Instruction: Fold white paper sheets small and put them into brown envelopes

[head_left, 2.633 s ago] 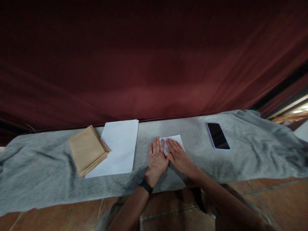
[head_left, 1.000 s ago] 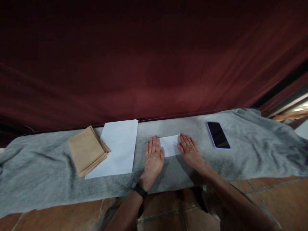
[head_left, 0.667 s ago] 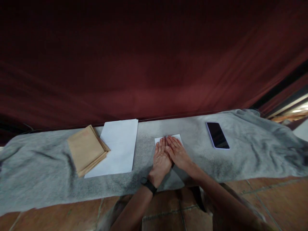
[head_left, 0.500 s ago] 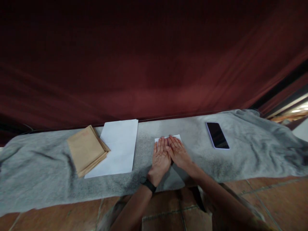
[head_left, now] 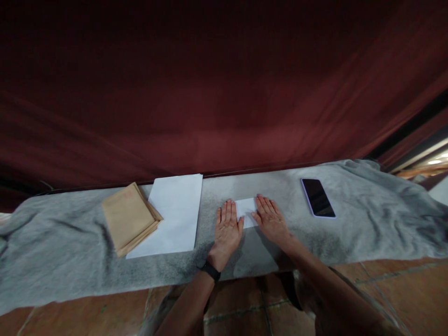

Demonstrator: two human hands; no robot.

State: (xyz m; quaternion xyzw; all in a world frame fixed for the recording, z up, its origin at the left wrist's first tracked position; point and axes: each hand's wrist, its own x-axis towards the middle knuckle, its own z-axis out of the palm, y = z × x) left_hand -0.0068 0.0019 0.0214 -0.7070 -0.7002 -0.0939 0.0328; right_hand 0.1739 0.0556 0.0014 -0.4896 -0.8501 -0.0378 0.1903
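A small folded white paper (head_left: pixel 247 213) lies flat on the grey blanket, between my two hands. My left hand (head_left: pixel 227 228) rests palm down over its left edge, fingers stretched out and thumb on the paper. Over the right edge lies my right hand (head_left: pixel 271 219), also flat with its fingers extended. Both palms press downward, and neither hand grips anything. The outer edges of the paper are hidden under the hands.
A stack of white sheets (head_left: pixel 177 214) lies to the left, partly under several brown envelopes (head_left: pixel 129 214). On the right is a phone (head_left: pixel 318 198) with a purple case. The grey blanket (head_left: pixel 360 224) covers a narrow bench before a dark red curtain (head_left: pixel 224 102).
My hands have moved apart, the left one leftward and the right one rightward. The middle of the folded paper, covered before, now shows between them.
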